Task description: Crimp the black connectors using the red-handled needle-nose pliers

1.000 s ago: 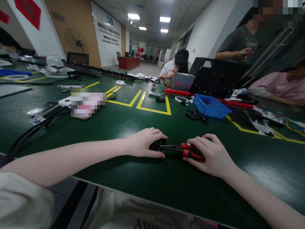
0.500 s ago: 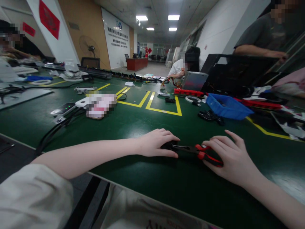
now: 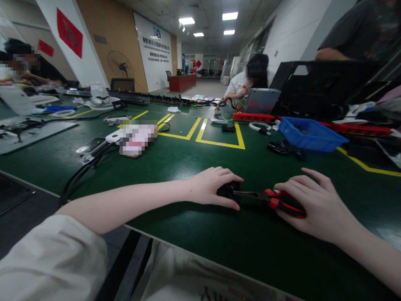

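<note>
My left hand (image 3: 211, 187) grips a small black part (image 3: 228, 190) between thumb and fingers, low over the green table. What kind of part it is I cannot make out, as the hand covers much of it. From the right, the narrow jaws of red-handled long-nose pliers (image 3: 272, 198) reach to the part's near side, their tips touching it. My right hand (image 3: 310, 205) is closed round the handles of the pliers, with the index finger raised off them.
A blue bin (image 3: 313, 133) stands at the right, beside a bundle of black cables (image 3: 285, 149). Yellow tape (image 3: 219, 144) marks squares on the table (image 3: 175, 163). A pixelated phone-like object (image 3: 138, 142) and black cords (image 3: 78, 175) lie left. Other people sit or stand around.
The whole view has shifted slightly, so hands and table things appear a little farther right. Both hands keep their hold, with the plier tips still at the black part.
</note>
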The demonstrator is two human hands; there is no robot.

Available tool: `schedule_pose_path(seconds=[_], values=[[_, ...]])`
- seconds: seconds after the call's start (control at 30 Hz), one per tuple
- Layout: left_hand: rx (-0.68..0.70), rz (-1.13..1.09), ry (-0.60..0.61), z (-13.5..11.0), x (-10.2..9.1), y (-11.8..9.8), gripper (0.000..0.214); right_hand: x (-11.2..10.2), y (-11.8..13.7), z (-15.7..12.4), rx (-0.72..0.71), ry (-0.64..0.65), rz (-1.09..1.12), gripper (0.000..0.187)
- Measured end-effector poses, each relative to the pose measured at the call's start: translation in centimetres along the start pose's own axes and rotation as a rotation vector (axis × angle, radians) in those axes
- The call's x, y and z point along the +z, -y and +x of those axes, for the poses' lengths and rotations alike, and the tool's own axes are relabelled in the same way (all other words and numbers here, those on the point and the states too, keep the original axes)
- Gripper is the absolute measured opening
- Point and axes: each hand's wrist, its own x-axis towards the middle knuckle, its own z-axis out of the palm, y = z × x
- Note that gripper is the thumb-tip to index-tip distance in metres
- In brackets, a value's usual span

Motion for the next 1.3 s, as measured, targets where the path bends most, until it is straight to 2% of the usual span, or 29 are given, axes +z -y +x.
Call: schedule_pose_path(seconds=[0.23,0.53,0.73,0.9,1.03,1.3], values=[[-0.006,-0.093,-0.041,-0.1,0.1,0.3,0.076,-0.3,0.1,0.1,0.013,0.012,-0.001,0.037],[-0.044,-0.226,-0.065,-0.1,0.3,0.8,0.075,-0.5,0.0,0.1,-0.036,0.007,-0.069,0.031],[-0.106,-0.176,-0.071,0.0,0.2,1.3,0.064,-0.6,0.0,0.1,-0.055,0.021,-0.135,0.031],[-0.077,-0.127,0.007,0.0,-0.1,1.2,0.048,-0.7,-0.1,0.0,-0.058,0.027,-0.148,0.032],[-0.033,-0.087,0.056,0.2,-0.5,1.0,0.046,-0.6,-0.1,-0.1,-0.044,0.031,-0.142,0.031],[0.004,-0.055,0.065,0.1,-0.6,1.0,0.046,-0.8,0.1,0.0,-0.041,0.022,-0.158,0.031]])
